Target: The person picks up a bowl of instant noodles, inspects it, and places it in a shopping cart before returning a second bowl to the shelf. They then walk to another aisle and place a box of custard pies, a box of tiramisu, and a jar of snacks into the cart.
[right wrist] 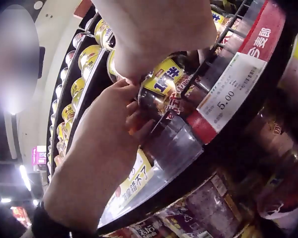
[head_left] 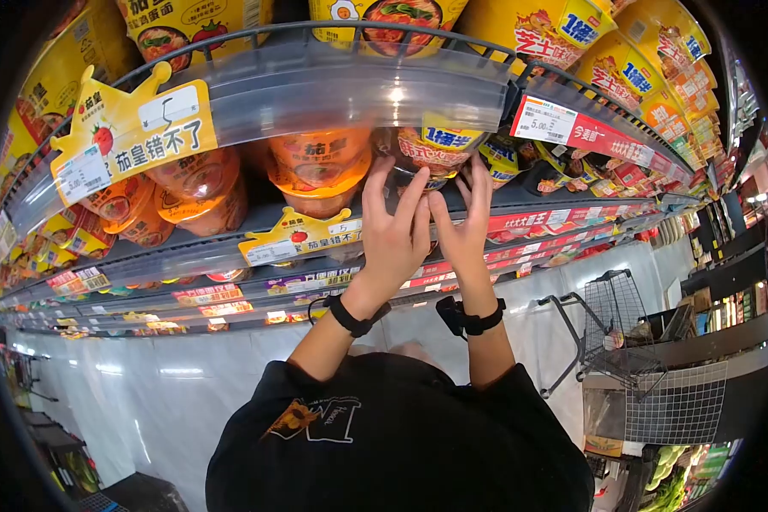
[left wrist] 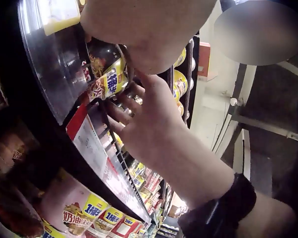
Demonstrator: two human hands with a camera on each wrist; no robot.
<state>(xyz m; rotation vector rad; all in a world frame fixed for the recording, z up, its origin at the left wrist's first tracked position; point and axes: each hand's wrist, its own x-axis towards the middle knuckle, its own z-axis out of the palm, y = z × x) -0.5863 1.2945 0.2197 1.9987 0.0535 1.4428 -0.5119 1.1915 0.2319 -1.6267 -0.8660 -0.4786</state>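
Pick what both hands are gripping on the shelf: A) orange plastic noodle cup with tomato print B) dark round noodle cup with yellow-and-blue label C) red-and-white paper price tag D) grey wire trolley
B: the left hand and the right hand both curl round the dark round noodle cup with yellow-and-blue label; each wrist view shows the opposite hand gripping it.
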